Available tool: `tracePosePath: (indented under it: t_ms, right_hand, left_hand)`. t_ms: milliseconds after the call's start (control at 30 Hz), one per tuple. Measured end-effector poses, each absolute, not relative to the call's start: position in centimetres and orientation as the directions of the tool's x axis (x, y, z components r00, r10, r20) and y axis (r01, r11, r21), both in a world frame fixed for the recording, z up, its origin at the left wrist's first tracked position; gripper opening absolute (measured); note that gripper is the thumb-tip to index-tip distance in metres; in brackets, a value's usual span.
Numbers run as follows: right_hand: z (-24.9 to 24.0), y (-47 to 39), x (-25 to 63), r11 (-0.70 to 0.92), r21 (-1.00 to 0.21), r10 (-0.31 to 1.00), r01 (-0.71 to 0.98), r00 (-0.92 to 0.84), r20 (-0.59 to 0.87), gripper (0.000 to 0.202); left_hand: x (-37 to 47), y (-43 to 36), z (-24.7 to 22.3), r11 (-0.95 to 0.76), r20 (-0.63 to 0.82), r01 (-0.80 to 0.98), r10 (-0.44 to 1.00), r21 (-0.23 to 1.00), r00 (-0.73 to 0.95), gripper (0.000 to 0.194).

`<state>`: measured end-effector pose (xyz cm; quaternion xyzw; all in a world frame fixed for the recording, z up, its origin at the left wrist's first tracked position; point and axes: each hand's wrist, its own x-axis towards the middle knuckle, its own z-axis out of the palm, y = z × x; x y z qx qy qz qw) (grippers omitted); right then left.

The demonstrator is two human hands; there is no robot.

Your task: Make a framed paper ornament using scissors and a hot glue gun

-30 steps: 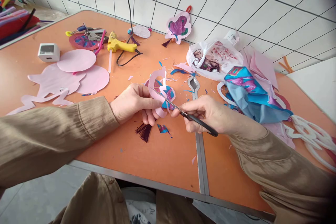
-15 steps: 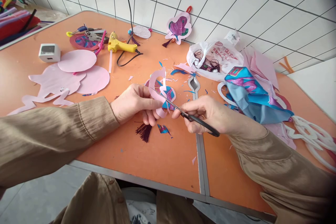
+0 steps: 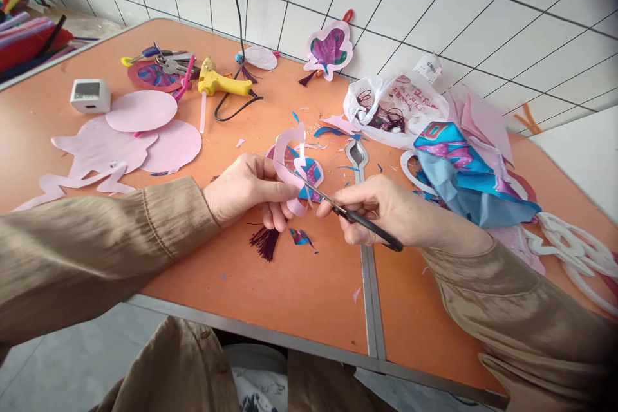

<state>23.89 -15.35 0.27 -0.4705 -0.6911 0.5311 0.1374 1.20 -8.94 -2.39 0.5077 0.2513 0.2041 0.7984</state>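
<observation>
Between the thumb and fingers of my left hand [image 3: 255,190] is a curling strip of pink paper [image 3: 286,145], pinched along with a patterned blue and purple piece [image 3: 313,172] edged in pink. My right hand [image 3: 376,211] grips black-handled scissors [image 3: 369,226], whose blades reach left to the pink paper at my left fingertips. How far the blades are parted is hard to make out. Just below my left hand, a dark purple tassel [image 3: 265,243] lies on the orange table [image 3: 309,296]. Beside it is a small patterned scrap [image 3: 300,237].
A yellow glue gun [image 3: 222,82] with its cord lies at the back, near pink paper cutouts [image 3: 168,148] and a small white box [image 3: 91,96]. On the right are a white plastic bag [image 3: 425,106] and blue patterned fabric [image 3: 463,174]. A finished-looking ornament [image 3: 331,50] leans on the tiles.
</observation>
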Motion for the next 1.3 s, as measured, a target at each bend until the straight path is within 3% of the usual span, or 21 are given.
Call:
tracePosePath:
  t_ms: [567,1300]
  right_hand:
    - [0.07,-15.33,24.18,-0.031,-0.872,0.797,0.488,-0.515,-0.316,0.057]
    - [0.00,-15.30,24.61,-0.043,-0.865,0.776,0.499,-0.529,-0.344,0.049]
  left_hand:
    - [1.21,-8.86,-2.72,0.396,-0.190,-0.073,0.584,0.915,0.789,0.011]
    - [1.07,-8.76,-2.70,0.390,-0.168,-0.082,0.565,0.917,0.808,0.015]
